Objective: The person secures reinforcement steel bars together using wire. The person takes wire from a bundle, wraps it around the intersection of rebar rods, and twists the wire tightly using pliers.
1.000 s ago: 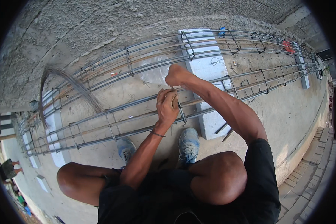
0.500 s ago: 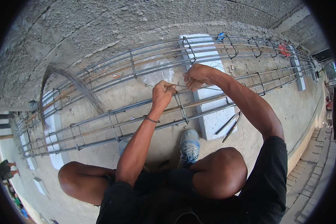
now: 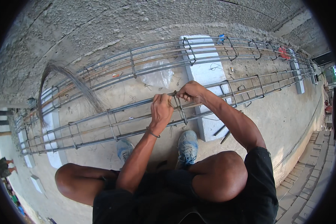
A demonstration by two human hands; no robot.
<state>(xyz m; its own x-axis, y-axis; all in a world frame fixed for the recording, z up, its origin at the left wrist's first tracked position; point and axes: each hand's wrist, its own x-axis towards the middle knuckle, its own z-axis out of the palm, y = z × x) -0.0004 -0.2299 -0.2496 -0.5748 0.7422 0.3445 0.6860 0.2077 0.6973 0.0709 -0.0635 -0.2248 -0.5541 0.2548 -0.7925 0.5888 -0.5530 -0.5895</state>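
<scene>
My left hand (image 3: pixel 162 108) is closed in a pinch at the top bar of the nearer rebar cage (image 3: pixel 138 105), just left of a square stirrup (image 3: pixel 181 112). Right beside it, my right hand (image 3: pixel 190 92) pinches at the corner where that stirrup meets the bar. Between the fingers is thin tie wire, mostly hidden by them; its ends are too fine to follow. The two hands nearly touch. This cage lies across in front of my shoes (image 3: pixel 187 147), over white blocks (image 3: pixel 209 128).
A second rebar cage (image 3: pixel 156 69) runs behind, along the rough wall (image 3: pixel 138 22). A bent bundle of thin wires (image 3: pixel 76 82) hangs over the bars at left. Clear plastic (image 3: pixel 158 76) lies between the cages. Short dark rods (image 3: pixel 224 135) rest by the block.
My right hand has come down and left to the stirrup corner, near my left hand. My left hand has lowered slightly onto the bar. The wire stretched out to the right no longer shows there.
</scene>
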